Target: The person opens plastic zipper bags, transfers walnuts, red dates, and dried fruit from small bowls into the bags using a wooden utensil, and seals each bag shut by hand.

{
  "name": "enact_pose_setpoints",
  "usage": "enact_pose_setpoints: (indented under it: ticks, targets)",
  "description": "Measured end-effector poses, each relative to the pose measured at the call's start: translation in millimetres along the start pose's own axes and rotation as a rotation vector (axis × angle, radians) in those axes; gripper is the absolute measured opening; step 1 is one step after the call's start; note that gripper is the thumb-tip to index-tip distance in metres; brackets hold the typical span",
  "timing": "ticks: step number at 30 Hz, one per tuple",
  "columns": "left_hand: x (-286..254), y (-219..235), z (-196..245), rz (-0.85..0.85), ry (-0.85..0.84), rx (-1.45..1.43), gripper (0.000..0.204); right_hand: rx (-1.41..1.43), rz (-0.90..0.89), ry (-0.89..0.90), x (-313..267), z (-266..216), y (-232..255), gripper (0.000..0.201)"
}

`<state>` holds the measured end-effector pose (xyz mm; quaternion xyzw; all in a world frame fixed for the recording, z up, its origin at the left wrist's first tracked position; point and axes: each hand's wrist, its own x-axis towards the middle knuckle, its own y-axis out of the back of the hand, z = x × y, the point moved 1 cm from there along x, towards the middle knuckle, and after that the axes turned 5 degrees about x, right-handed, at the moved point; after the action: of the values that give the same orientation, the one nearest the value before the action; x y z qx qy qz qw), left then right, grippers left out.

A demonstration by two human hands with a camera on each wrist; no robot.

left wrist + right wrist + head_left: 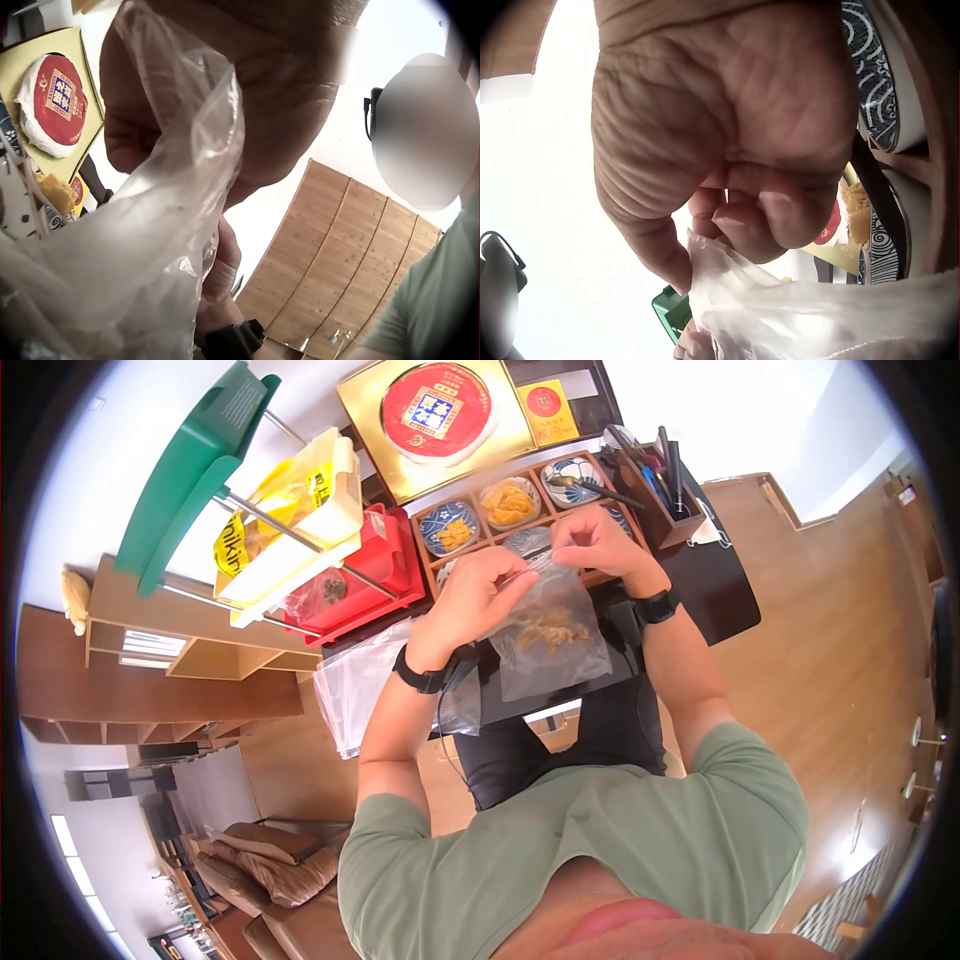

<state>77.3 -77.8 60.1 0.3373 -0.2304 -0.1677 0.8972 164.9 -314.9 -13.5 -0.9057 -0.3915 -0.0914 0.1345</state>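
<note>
A clear plastic bag (555, 650) with yellowish pieces (552, 630) inside hangs at the front edge of the dark table. The left hand (475, 595) pinches its top edge on one side, and the right hand (605, 548) pinches the other corner, fingers curled. In the left wrist view the bag (172, 225) falls across the left hand (225, 97). In the right wrist view the right hand (727, 135) holds the bag (780, 307) between thumb and fingertips. Behind the hands is a wooden compartment tray (488, 538) with patterned bowls.
More clear bags (365, 685) lie at the table's left front. A red bin (375, 565) and a cream bin (345, 490) stand on a rack at left. Behind are a gold box (365, 410) and a small yellow box (560, 425); a pen holder (665, 525) stands at right.
</note>
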Motion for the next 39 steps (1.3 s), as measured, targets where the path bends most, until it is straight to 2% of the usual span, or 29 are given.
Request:
enact_pose_setpoints:
  ticks: [3, 5, 13, 15, 19, 21, 26, 28, 31, 37, 39]
  targets:
    - [0, -1, -5, -0.037, 0.002, -0.059, 0.010, -0.052, 0.016, 0.004, 0, -2, -6, 0.010]
    - [0, -2, -11, -0.054, 0.049, -0.139, 0.015, -0.069, -0.023, 0.070, 0, -3, -8, 0.010]
    - [3, -4, -11, -0.112, 0.089, -0.285, 0.017, 0.043, -0.037, 0.103, 2, -11, -17, 0.013]
    - [1, -5, -12, -0.185, 0.201, -0.292, 0.010, 0.036, -0.045, 0.092, 2, -9, -18, 0.015]
    - [-1, -10, -17, -0.112, 0.189, -0.317, 0.014, 0.051, -0.028, 0.071, 0, 0, -14, 0.012]
    - [-2, -12, -23, -0.061, 0.184, -0.364, 0.015, 0.166, 0.041, -0.097, -3, -6, -13, 0.011]
    - [-2, -7, -21, -0.049, 0.212, -0.377, 0.015, 0.136, 0.032, -0.020, -1, 1, -10, 0.012]
    - [-1, -5, -17, -0.028, 0.140, -0.279, 0.017, 0.112, 0.044, -0.004, -1, 2, -9, 0.011]
    - [-1, -4, -22, -0.087, 0.148, -0.292, 0.013, 0.092, 0.035, 0.024, 0, 2, -8, 0.010]
    - [-1, -6, -17, -0.042, 0.151, -0.315, 0.015, 0.043, 0.036, 0.112, 2, 3, -11, 0.010]
    - [-2, -7, -17, -0.033, 0.158, -0.313, 0.015, 0.059, 0.050, 0.040, 0, 0, -10, 0.004]
